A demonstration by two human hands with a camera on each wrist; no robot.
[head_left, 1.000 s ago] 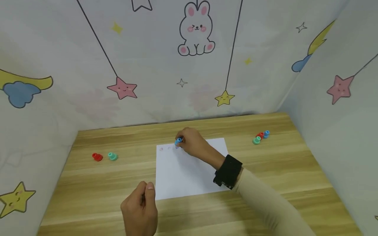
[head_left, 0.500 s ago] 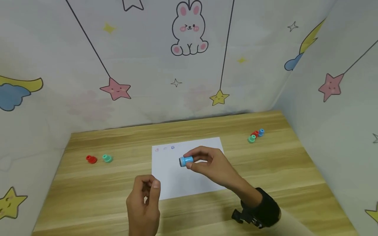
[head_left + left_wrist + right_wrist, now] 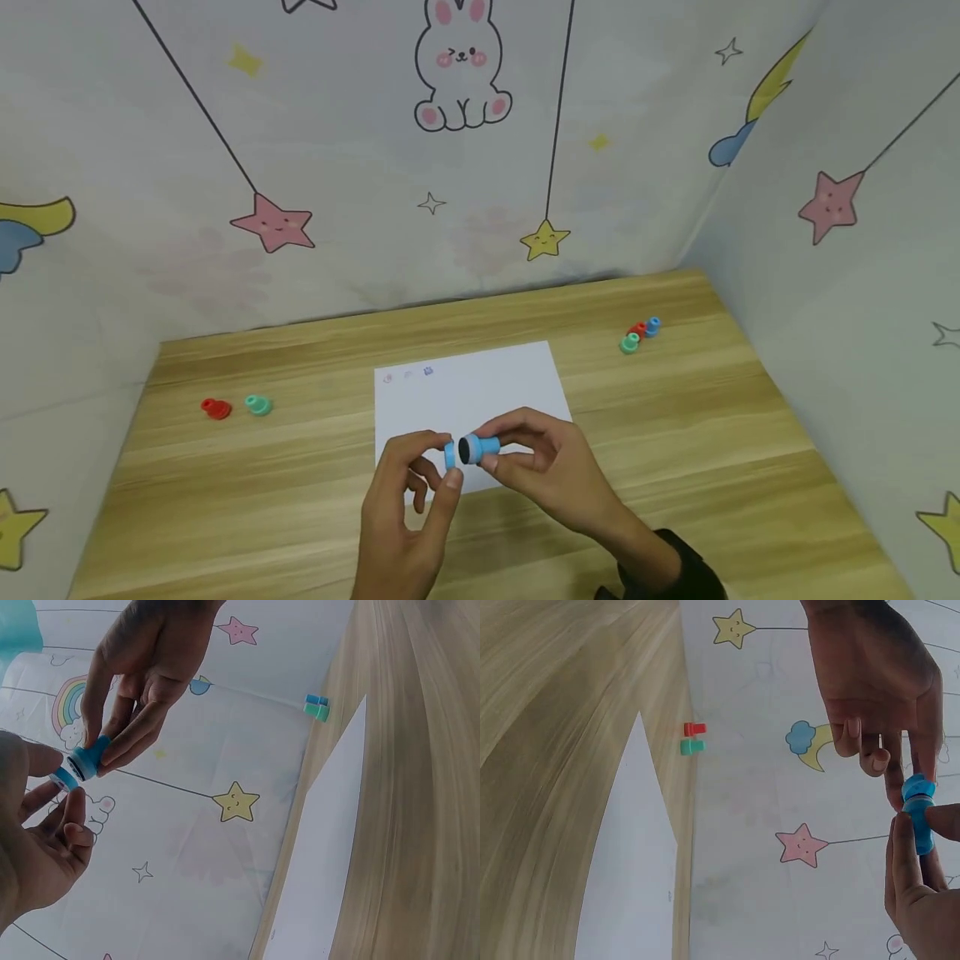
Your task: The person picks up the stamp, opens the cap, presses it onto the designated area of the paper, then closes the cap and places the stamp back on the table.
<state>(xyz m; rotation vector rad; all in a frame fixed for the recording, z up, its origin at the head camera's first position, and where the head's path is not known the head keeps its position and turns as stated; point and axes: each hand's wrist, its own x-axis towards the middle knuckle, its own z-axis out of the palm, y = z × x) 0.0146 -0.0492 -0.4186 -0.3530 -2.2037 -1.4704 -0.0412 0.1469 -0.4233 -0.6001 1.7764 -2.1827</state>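
Note:
Between thumb and fingers, my right hand point(image 3: 558, 467) pinches a blue toy stamp point(image 3: 478, 448), its dark stamping face turned left. My left hand point(image 3: 408, 504) holds the stamp's blue cap point(image 3: 450, 455) by its edges, close in front of that face. In the left wrist view the cap point(image 3: 64, 778) and stamp point(image 3: 88, 759) nearly meet; whether they touch is hard to tell. Both hands are above the near part of a white sheet of paper point(image 3: 480, 383), which bears 3 small stamped prints point(image 3: 428, 371) along its upper left edge.
On the wooden table point(image 3: 300, 483), a red stamp point(image 3: 216, 408) and a green stamp point(image 3: 258, 405) lie at the left. A red, a blue point(image 3: 653, 326) and a green stamp point(image 3: 629, 343) cluster at the right. Patterned white cloth point(image 3: 360, 275) encloses the back and sides.
My right hand has lifted the stamp off the paper and brought it down toward my left hand. The left hand has moved right and uncurled, showing the cap between its fingertips.

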